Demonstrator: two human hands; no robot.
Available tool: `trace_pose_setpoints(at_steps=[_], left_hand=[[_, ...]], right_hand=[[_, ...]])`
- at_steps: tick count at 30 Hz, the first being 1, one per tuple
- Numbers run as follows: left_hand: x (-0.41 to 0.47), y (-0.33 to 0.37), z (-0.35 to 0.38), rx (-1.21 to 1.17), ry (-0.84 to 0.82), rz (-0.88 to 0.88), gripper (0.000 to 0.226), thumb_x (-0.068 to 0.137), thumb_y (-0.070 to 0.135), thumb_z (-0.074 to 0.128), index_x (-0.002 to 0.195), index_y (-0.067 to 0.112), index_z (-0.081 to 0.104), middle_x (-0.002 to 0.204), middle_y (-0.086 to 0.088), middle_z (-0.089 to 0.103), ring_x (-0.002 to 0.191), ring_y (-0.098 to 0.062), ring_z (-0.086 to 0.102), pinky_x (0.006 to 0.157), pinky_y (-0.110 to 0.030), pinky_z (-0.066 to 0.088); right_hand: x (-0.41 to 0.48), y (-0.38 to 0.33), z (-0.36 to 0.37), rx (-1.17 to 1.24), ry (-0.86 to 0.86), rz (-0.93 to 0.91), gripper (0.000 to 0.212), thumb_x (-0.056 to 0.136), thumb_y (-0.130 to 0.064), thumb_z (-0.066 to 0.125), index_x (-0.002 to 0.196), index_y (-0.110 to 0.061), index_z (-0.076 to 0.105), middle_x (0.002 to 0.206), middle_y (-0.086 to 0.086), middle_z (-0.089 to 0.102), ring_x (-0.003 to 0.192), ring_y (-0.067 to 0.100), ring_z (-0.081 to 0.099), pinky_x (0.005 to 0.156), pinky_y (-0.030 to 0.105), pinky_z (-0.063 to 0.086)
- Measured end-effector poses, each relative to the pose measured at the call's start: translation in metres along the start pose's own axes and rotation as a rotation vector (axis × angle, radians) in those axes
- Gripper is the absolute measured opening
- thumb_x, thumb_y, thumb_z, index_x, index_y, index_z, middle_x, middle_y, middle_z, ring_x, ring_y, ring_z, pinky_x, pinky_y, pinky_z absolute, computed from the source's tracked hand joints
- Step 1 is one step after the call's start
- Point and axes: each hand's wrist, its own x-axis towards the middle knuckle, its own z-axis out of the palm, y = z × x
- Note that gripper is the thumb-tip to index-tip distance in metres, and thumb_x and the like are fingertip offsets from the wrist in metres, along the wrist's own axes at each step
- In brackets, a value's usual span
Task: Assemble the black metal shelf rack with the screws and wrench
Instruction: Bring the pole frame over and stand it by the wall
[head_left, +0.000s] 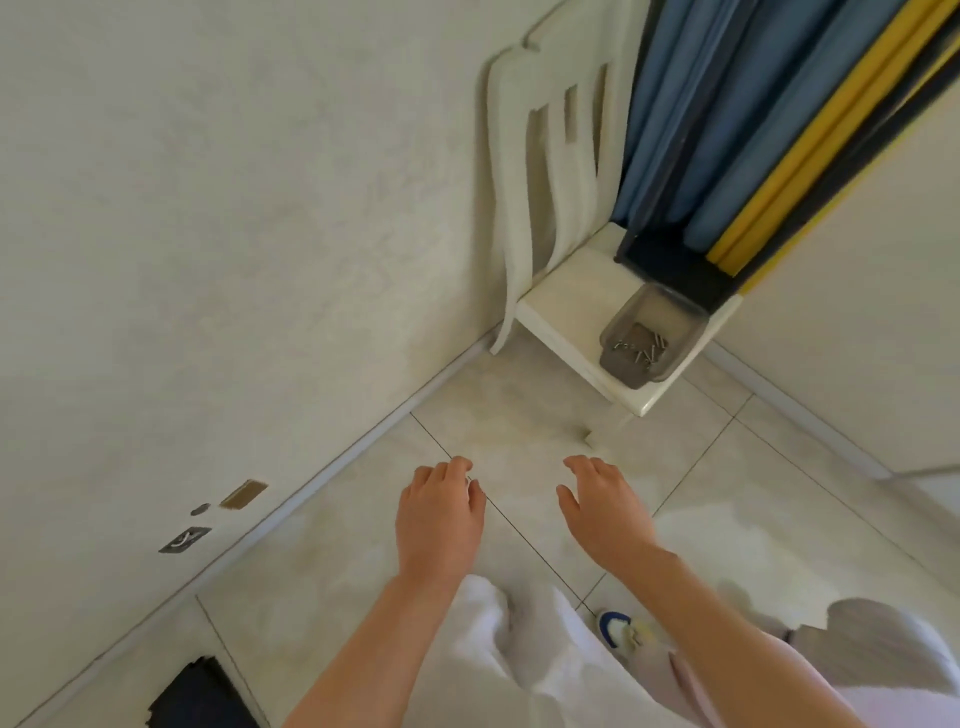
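Observation:
My left hand (440, 512) and my right hand (602, 506) hang side by side over the tiled floor, palms down, fingers loosely curled, holding nothing. Ahead of them, a white plastic chair (563, 301) stands against the wall. On its seat sits a clear plastic tray (675, 332) with several silver screws (641, 349) in it. A dark metal piece (200, 696) lies at the lower left edge of the floor, partly cut off by the frame. No wrench shows anywhere in the head view.
Blue, black and yellow panels (753, 140) lean upright on the chair seat behind the tray. Walls meet in the corner behind the chair. White trousers (524, 660) and a shoe (618, 629) show below my arms. A wall outlet (185, 539) sits low at left.

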Motion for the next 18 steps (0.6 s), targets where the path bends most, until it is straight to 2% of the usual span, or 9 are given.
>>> trace_pose_setpoints(at_steps=[6,11,18], left_hand=[[0.071,0.058,0.005,-0.015,-0.032,0.116,0.031,0.102,0.025,0.046,0.129,0.019,0.059,0.111,0.006,0.069,0.114,-0.016,0.053,0.087,-0.029,0.045],[0.143,0.100,0.002,-0.001,-0.087,0.230,0.030,0.103,0.026,0.044,0.128,0.019,0.059,0.112,0.006,0.068,0.113,-0.015,0.053,0.086,-0.028,0.046],[0.240,0.165,-0.007,0.020,-0.092,0.379,0.029,0.102,0.024,0.046,0.126,0.017,0.061,0.110,0.003,0.068,0.110,-0.017,0.054,0.088,-0.030,0.046]], right_hand=[[0.043,0.034,-0.031,0.068,0.089,0.130,0.041,0.102,-0.030,0.043,0.141,-0.016,0.044,0.138,0.002,0.054,0.130,0.019,0.045,0.099,0.030,0.042],[0.097,0.057,-0.071,0.082,0.152,0.238,0.038,0.101,-0.031,0.044,0.137,-0.016,0.047,0.130,0.003,0.057,0.124,0.021,0.049,0.093,0.033,0.046],[0.163,0.087,-0.134,0.139,0.259,0.350,0.038,0.101,-0.030,0.046,0.136,-0.017,0.049,0.133,0.001,0.057,0.126,0.021,0.048,0.093,0.034,0.047]])
